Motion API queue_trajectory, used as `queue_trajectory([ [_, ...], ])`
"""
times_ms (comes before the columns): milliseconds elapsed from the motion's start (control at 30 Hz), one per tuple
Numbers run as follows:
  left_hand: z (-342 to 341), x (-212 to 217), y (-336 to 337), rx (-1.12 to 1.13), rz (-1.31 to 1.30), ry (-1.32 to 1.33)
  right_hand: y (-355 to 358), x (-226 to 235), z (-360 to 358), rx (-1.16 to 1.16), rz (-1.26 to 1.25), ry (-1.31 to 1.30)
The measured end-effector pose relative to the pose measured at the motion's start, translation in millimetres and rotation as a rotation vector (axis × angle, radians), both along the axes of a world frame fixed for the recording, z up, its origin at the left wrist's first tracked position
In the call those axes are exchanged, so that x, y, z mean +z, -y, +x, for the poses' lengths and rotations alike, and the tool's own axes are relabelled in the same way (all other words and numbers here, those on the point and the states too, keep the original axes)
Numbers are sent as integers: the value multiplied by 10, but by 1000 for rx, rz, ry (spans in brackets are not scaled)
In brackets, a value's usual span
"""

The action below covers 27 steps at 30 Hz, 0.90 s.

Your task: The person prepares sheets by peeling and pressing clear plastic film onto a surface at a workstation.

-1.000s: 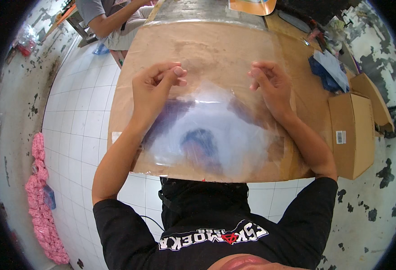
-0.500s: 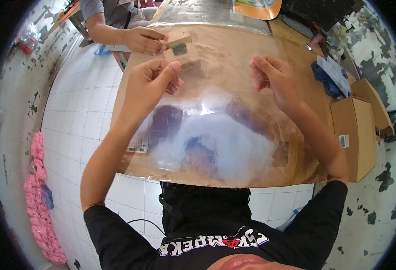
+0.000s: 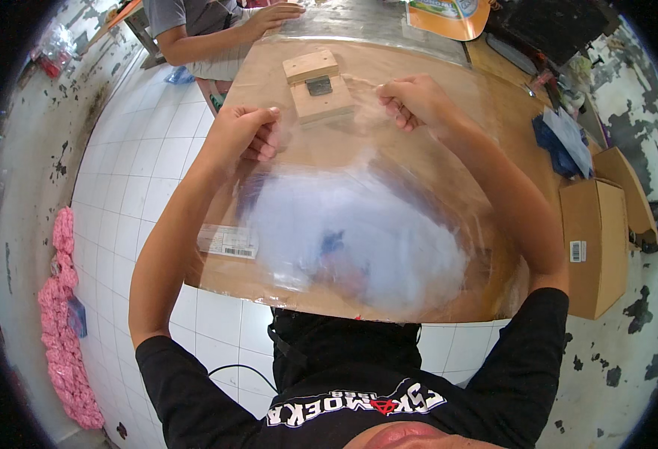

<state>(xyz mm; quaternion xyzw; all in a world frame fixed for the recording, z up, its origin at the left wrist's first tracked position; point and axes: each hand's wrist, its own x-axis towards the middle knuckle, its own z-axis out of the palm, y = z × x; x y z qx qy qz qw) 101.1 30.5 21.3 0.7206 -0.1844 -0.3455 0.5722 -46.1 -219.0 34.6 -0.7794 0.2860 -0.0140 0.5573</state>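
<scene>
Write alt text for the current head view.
A person's left hand and right hand, fingers curled, flank a wooden block with a dark piece on a brown, shiny table. Another person's hand shows at the upper left; a cardboard box stands at right.

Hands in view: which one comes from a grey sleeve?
The co-worker's hand, beyond the wooden block; the wearer's left hand and right hand come from black sleeves.
</scene>
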Motion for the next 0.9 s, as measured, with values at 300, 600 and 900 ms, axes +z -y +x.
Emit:
queue_trajectory([
  [300,232,-41,49,33,-16,-21,66,-136,235,-48,181,66],
  [600,305,-166,2,1,-122,-9,44,-151,240,-53,191,90],
  [900,290,-183,39,26,-159,7,2,-128,236,-55,136,115],
])
